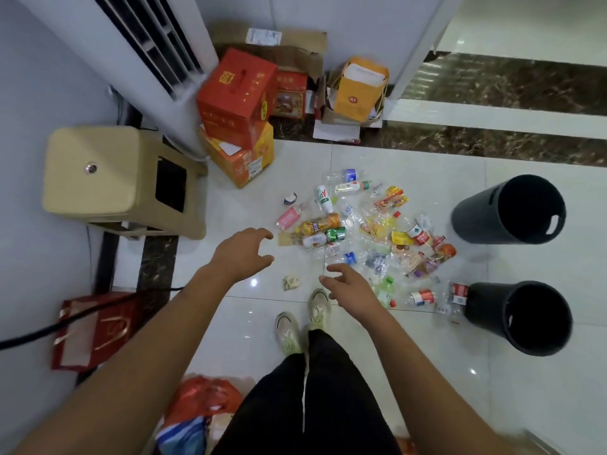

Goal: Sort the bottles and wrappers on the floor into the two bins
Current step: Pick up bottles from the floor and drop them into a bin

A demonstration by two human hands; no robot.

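Observation:
A pile of plastic bottles and wrappers [368, 231] lies scattered on the white tiled floor ahead of me. Two black bins stand at its right: the far bin [509, 210] and the near bin [519, 318], both upright. A crumpled wrapper [291, 282] lies alone between my hands. My left hand [244, 252] hovers just left of the pile, fingers spread, holding nothing. My right hand [349, 285] is stretched out over the pile's near edge, fingers apart and holding nothing.
A beige plastic stool [108, 178] stands at the left beside a white standing air conditioner [154, 60]. Red and orange cartons [238, 116] are stacked behind the pile. A red gift bag [95, 330] and plastic bags [200, 412] lie near my feet [303, 320].

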